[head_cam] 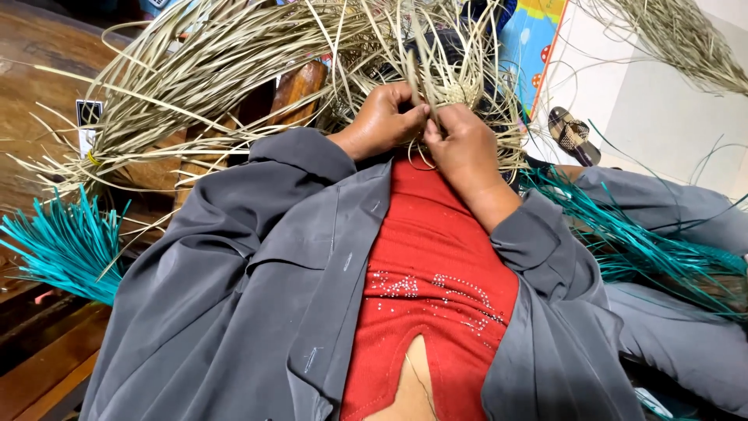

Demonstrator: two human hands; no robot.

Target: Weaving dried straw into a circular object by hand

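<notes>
A partly woven piece of pale straw strips rests on my lap, its loose ends fanning out to the left and top. My left hand pinches a few strips at the woven edge. Beside it, touching, my right hand grips neighbouring strips between thumb and fingers. The woven part is mostly hidden behind both hands. I wear a grey jacket over a red top.
A bundle of teal strips lies at the left on a wooden floor. More teal strips cross my right leg. A sandal sits on the pale floor at the right, near another pale straw bundle.
</notes>
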